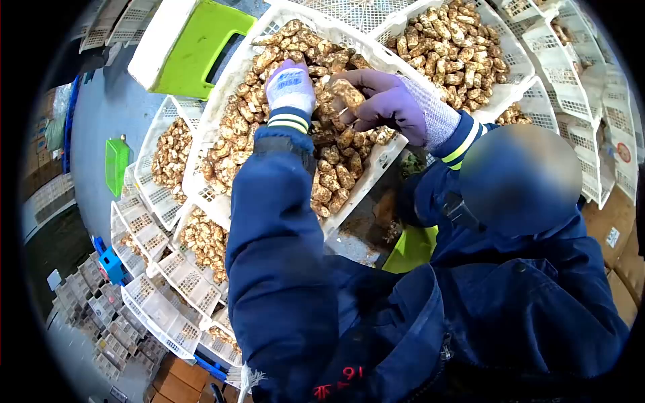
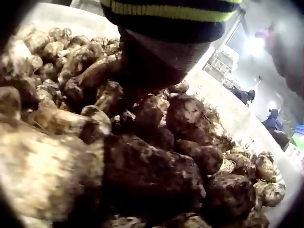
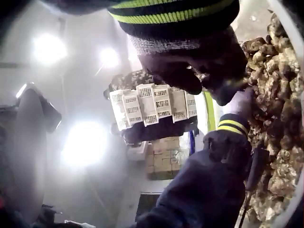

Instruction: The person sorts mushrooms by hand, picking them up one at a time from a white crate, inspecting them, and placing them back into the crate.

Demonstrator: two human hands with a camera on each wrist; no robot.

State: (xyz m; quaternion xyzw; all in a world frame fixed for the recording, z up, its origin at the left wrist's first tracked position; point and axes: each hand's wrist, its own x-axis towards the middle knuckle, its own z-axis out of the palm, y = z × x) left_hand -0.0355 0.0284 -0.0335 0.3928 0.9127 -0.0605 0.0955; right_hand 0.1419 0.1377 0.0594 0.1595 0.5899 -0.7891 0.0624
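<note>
A white perforated crate (image 1: 213, 126) heaped with brown, soil-stained mushrooms (image 1: 232, 158) stands in front of me in the head view. My gloved right hand (image 1: 396, 107) is over the crate's right side, thumb and fingers around one pale-tipped mushroom (image 1: 348, 95). My left hand (image 1: 291, 87), in a purple and white glove, reaches down into the middle of the heap. Its fingertips are hidden, and I cannot tell whether they grip a mushroom. In the left wrist view, thick mushrooms (image 2: 152, 166) lie close beside the dark glove (image 2: 156, 59). The right wrist view shows the right glove (image 3: 204, 66) backlit.
Another white crate (image 1: 521, 64) full of mushrooms adjoins at the upper right. Stacked white crates (image 1: 564, 74) line the right edge. A green and white stool (image 1: 188, 47) is at upper left, with a small green basket (image 1: 117, 164) below. More mushroom crates (image 1: 161, 191) sit left.
</note>
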